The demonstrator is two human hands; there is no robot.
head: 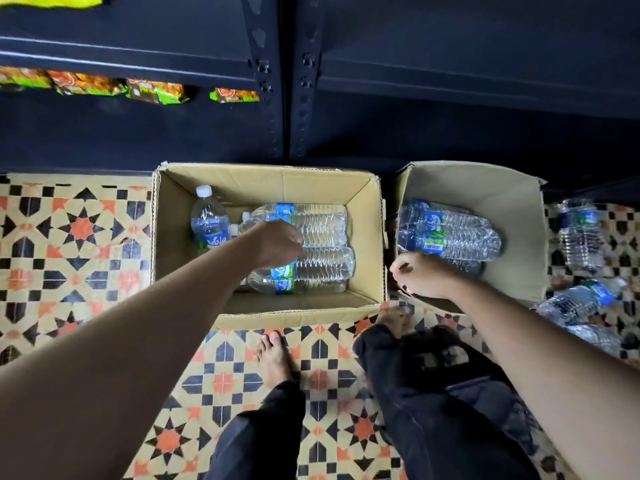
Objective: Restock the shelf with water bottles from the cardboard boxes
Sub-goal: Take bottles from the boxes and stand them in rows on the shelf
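Observation:
Two open cardboard boxes stand on the floor below the dark shelf [450, 81]. The left box [370, 209] holds one upright water bottle [209, 220] and several clear bottles lying on their sides [322, 226]. My left hand [277, 244] reaches into this box, its fingers curled down over one lying bottle. The right box [512, 202] holds several lying bottles [453, 233]. My right hand [422, 271] is closed at that box's near left corner, against the bottles' ends; whether it grips one is hidden.
Loose water bottles [581, 233] lie on the patterned tile floor to the right of the right box. Snack packets [156, 91] sit on a shelf level at the upper left. My bare feet [273, 358] and dark trousers are just in front of the boxes.

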